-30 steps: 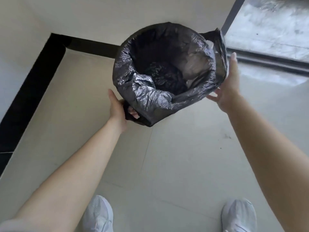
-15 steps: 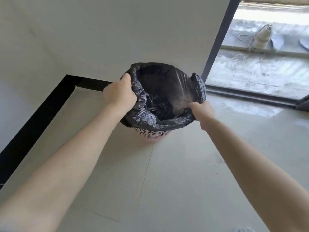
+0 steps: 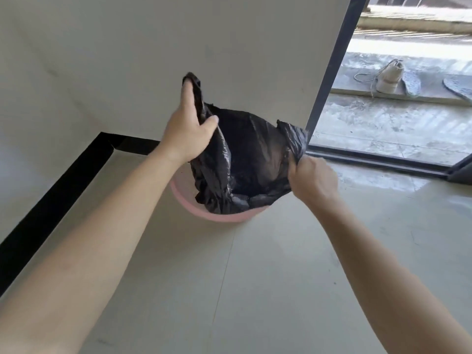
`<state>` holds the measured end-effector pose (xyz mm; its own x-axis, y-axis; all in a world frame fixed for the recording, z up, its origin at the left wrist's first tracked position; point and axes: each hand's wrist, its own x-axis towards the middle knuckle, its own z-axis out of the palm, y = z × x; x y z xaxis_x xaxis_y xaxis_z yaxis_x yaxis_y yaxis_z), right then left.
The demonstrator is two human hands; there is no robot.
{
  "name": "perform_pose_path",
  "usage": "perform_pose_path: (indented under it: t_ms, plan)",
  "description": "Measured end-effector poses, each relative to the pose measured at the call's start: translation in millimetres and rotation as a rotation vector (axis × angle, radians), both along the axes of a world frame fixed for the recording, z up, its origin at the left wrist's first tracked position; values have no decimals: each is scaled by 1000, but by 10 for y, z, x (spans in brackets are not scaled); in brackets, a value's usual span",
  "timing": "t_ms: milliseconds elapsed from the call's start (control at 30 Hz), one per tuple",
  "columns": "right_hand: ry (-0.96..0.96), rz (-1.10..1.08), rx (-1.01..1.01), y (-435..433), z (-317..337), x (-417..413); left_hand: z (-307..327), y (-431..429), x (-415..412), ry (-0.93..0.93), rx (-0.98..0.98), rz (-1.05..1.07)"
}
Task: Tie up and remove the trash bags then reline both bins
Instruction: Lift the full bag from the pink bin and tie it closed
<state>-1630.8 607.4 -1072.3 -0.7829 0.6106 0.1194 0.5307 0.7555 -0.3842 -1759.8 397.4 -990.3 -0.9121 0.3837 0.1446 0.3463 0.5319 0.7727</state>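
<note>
Two hands (image 3: 187, 129) gripping glossy black trash bag (image 3: 245, 159) (crinkled), pink bin (image 3: 204, 212)

**Daylit interior, wide-angle head view.**
Bright daylight enters through the glazed doorway with dark metal frame (image 3: 398, 118) at upper right, where outdoor concrete is nearly overexposed. A glare patch lies on the glossy cream tiled floor (image 3: 378, 182) beside the threshold; the plain white wall (image 3: 127, 60) dims leftwards. The crinkled black plastic trash bag (image 3: 245, 154) shows soft highlights, its inside dark. Straight lines lean and the bare forearms (image 3: 102, 238) stretch towards the lower corners; focus is slightly soft.
</note>
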Motion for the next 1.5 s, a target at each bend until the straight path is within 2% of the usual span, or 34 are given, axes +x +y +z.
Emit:
perform_pose_path:
  t_ms: [67,100,167,200,267,367,400,500,533,567,667,733,800,900,967,1000,1067,1167,1267,1333,1400,1433,1500]
  plan:
    - [159,-34,36,136,182,-3,58,-74,-101,16,-33,99]
    - [292,-51,-81,187,291,-30,78,-81,-141,-23,43,154]
    - [552,-64,-420,208,530,-101,160,-66,-149,-215,316,226]
    - [630,-67,-556,194,632,-129,201,-43,-146,-274,428,240]
    - [662,-19,-717,166,760,-178,289,-9,-114,-277,570,240]
    - [609,74,-775,139,847,-224,435,43,-62,-268,738,138]
    - [662,83,-756,128,876,-232,459,58,-48,-287,775,92]
    - [977,76,-681,106,990,-218,425,93,-2,-234,785,-7]
    - [1019,67,-659,120,993,-220,388,104,4,-226,786,-28]
    - [978,42,-623,150,969,-228,344,114,11,-237,795,-41]
    - [561,-36,-551,302,762,-208,140,140,6,-284,753,-2]
    - [384,-46,-632,380,579,-137,-65,123,5,-246,631,95]
    - [276,56,-674,390,442,-62,-286,77,15,-242,474,111]
    - [44,286,-635,335,245,32,-559,-3,13,-311,299,-95]
    - [-126,361,-433,290,119,65,-701,-48,3,-324,211,-228]
    - [-139,378,-335,266,67,66,-749,-64,-14,-311,166,-259]
    - [-41,422,-226,225,-3,41,-799,-51,-63,-194,69,-225]
    - [181,482,-225,210,-8,-45,-789,67,-109,-75,123,-208]
    - [376,401,-316,145,50,-134,-675,211,-80,-1,151,-108]
    - [457,315,-514,117,96,-201,-554,276,-56,-154,380,-60]
    - [519,237,-727,97,104,-239,-415,323,-58,-432,780,27]
    - [525,214,-765,106,98,-244,-352,317,-77,-521,926,74]
    - [459,205,-697,137,67,-228,-283,276,-121,-626,1063,144]
